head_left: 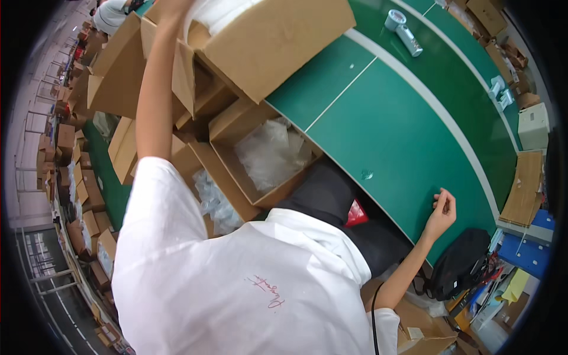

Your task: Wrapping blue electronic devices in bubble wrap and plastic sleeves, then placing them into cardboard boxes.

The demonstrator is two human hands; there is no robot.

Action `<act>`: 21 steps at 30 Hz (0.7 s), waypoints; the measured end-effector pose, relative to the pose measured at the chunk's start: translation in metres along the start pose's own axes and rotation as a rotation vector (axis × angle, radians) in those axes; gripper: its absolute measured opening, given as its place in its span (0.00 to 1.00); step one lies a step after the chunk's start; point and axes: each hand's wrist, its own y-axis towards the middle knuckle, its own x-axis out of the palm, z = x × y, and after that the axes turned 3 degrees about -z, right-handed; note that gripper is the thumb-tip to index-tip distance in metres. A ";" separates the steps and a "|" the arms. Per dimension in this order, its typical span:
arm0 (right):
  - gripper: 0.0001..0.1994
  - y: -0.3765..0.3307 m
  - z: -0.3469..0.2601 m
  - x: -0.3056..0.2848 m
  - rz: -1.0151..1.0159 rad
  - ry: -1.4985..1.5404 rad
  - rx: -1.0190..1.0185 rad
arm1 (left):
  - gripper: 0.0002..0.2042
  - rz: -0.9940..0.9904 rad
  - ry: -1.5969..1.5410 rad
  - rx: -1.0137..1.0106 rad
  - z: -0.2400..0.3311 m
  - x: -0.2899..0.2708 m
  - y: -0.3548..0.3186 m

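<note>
While curled, right fingers (pixel 451 206) over table (pixel 414 160).

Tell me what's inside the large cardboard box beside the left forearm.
White material shows inside the box; whatever lies beneath that material is covered.

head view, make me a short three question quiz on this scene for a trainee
1. Multiple choice: what colour is the table? a) red b) green c) yellow
2. True or false: in the picture, the black bag is nearer the right hand than the pale handheld device is.
3. Fill the gap: the open cardboard box nearest the dark trousers holds crumpled clear ____.

Key: 1 b; 2 true; 3 plastic.
</note>
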 end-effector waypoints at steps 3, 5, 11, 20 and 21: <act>0.10 -0.005 0.015 -0.010 0.049 0.032 0.040 | 0.04 0.912 -0.818 -0.164 0.065 -0.052 -0.109; 0.10 -0.002 0.013 -0.012 0.044 0.041 0.038 | 0.01 0.722 -1.114 -0.130 0.043 -0.045 -0.201; 0.10 0.006 0.002 -0.010 -0.024 -0.019 -0.002 | 0.14 -0.663 -0.651 -0.691 0.051 0.073 -0.602; 0.12 -0.071 -0.116 0.046 -0.792 0.289 0.431 | 0.11 -1.437 -0.075 -0.157 0.012 0.110 -0.674; 0.15 -0.089 -0.124 0.069 -0.970 0.441 0.443 | 0.10 -1.363 -0.111 -0.171 0.006 0.106 -0.659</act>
